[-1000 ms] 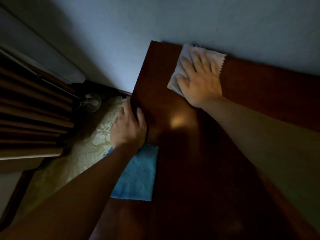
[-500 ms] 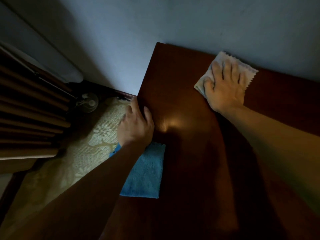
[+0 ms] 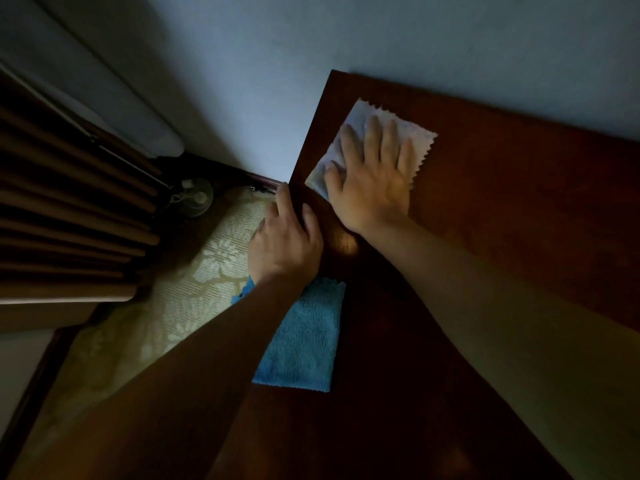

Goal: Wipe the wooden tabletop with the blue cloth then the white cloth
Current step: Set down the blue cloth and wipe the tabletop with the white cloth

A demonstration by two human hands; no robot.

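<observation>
Head view showed a dark, polished wooden tabletop (image 3: 502,237) set against a pale wall, dimly lit. At its far left corner lay a thin white cloth with zigzag-cut edges (image 3: 412,133), and the right hand (image 3: 372,178) lay flat on it, fingers straight and slightly spread, palm pressing the fabric to the wood. The left hand (image 3: 285,240) held the left edge of the tabletop, thumb on top and fingers curled over the side, apparently as a brace. Just behind that wrist, a blue, fuzzy microfibre cloth, rectangular and folded (image 3: 304,337), rested on the left edge, one corner hanging off; no hand touched it.

Both cloths looked light, soft and limp. The white one seemed especially thin, so it would likely bunch or ride up under a push from one side; a flat palm spread over its middle, as here, looked the best hold, with even downward pressure. The glossy wood probably let it slide easily. The blue cloth's thicker pile would probably drag more, and since it overhung the edge, a brush of the left forearm might knock it down onto the patterned pale mat (image 3: 207,271) beside the table.
</observation>
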